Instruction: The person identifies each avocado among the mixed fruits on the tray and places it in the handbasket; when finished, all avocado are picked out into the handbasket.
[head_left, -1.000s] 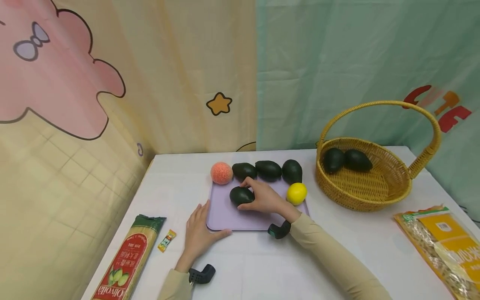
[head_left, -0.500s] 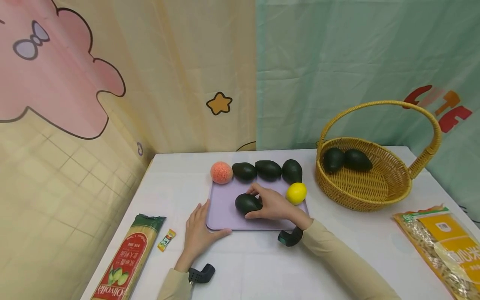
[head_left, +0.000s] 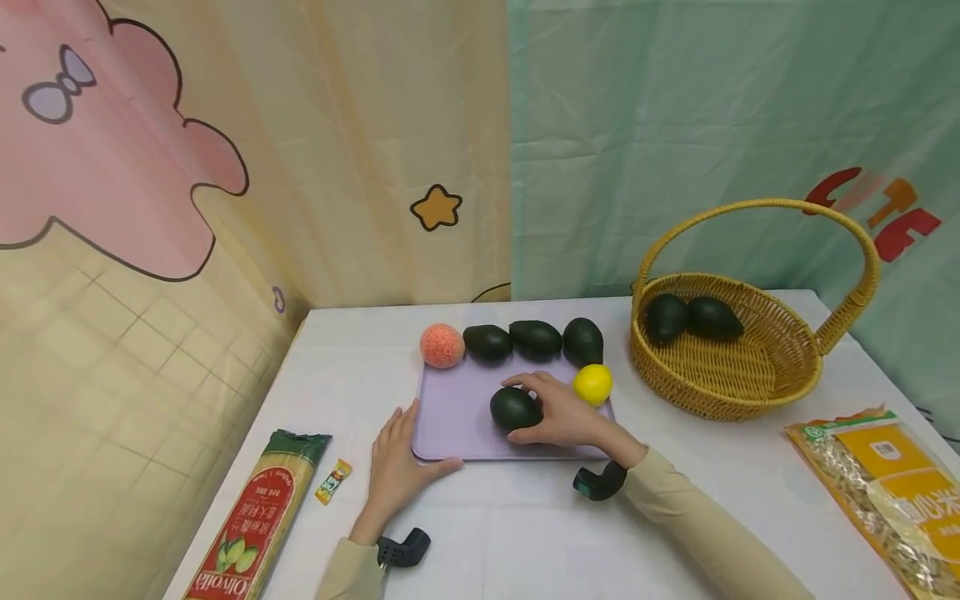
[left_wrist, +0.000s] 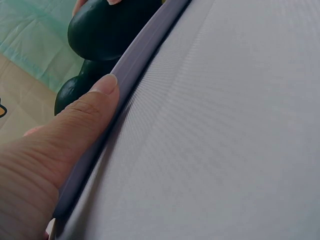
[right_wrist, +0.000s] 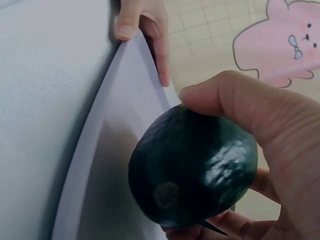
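Observation:
My right hand (head_left: pixel 566 412) grips a dark green avocado (head_left: pixel 515 409) between thumb and fingers, over the front middle of the lilac tray (head_left: pixel 450 433). In the right wrist view, the avocado (right_wrist: pixel 192 165) shows its stem spot, with my thumb on one side and fingers curled underneath. My left hand (head_left: pixel 401 462) rests at the tray's front left corner, fingers extended along the left side. Its thumb (left_wrist: pixel 95 107) lies against the front rim in the left wrist view. Along the tray's back sit a pink-orange ball-shaped fruit (head_left: pixel 442 346) and several avocados (head_left: pixel 536 340). A yellow lemon (head_left: pixel 592 385) lies at the right.
A wicker basket (head_left: pixel 720 408) with a tall handle stands at the back right, two avocados (head_left: pixel 715 319) inside. A spaghetti packet (head_left: pixel 258 517) and a small snack sachet (head_left: pixel 333 481) lie left. An orange bag (head_left: pixel 885 492) lies right. Curtains hang behind the table.
My right hand has carried the avocado to the right and slightly toward me across the tray. The left hand has stayed at the corner.

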